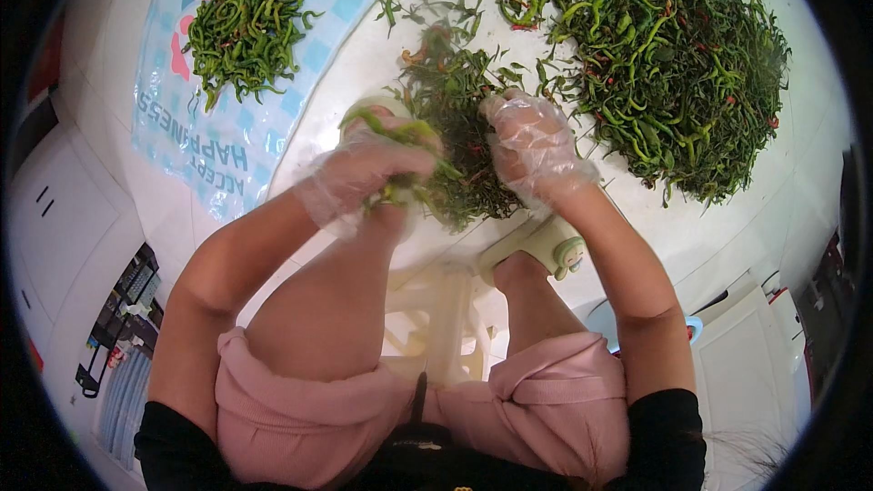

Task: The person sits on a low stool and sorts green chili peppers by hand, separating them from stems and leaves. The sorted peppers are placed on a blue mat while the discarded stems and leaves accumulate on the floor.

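Observation:
My left hand, in a clear plastic glove, is closed around several long green chili peppers and is blurred by motion. It sits above my left slipper and the near edge of a low heap of chili leaves and stems. My right hand, gloved the same way, rests at the right side of that heap with its fingers curled. Whether anything lies inside those fingers is hidden. On a blue printed plastic sheet at the upper left lies a pile of green chilies.
A large mound of chilies mixed with leaves covers the upper right of the white tiled floor. Loose leaves and a few chilies are scattered between the heaps. A pale slipper and a plastic stool are close below.

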`<control>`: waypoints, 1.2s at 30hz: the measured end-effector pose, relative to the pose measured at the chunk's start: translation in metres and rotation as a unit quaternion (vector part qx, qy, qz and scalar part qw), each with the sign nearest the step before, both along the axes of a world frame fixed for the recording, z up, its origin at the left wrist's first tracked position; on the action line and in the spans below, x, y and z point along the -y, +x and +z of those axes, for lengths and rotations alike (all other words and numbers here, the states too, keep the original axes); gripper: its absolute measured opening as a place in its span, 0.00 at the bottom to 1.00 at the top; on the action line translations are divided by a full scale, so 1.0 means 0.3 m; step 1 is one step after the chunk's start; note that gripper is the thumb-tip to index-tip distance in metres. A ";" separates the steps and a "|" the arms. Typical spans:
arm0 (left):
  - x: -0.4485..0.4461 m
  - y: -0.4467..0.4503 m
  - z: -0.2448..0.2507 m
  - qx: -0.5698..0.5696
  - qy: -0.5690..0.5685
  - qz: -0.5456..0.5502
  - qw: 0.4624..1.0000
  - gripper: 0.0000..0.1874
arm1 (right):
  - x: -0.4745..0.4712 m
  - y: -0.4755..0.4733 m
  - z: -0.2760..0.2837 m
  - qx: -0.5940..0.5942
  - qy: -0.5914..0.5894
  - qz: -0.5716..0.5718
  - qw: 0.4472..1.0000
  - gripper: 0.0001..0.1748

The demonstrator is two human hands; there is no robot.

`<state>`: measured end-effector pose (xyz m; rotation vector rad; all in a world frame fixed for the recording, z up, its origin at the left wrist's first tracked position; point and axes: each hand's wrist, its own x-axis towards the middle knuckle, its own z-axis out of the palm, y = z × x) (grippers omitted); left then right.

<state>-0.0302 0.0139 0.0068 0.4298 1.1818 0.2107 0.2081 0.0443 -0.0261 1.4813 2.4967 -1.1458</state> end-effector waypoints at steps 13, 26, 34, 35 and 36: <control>-0.344 -0.700 -0.080 -0.682 0.279 -0.256 0.625 0.37 | -0.242 0.032 -0.168 0.129 0.064 -0.076 0.987 0.14; -0.275 -0.305 0.014 -0.459 0.586 -0.257 0.616 0.19 | 0.031 0.085 0.012 -0.157 -0.008 -0.169 0.973 0.04; -0.115 0.169 -0.006 -0.066 0.213 -0.141 0.965 0.18 | 0.076 0.001 0.136 -0.280 -0.252 -0.254 0.891 0.09; -0.117 0.164 0.003 -0.085 0.217 -0.153 0.960 0.17 | 0.077 0.006 0.133 -0.254 -0.286 -0.257 0.888 0.10; -0.127 0.157 0.008 -0.086 0.202 -0.140 0.965 0.16 | 0.077 0.020 0.123 -0.230 -0.320 -0.259 0.882 0.10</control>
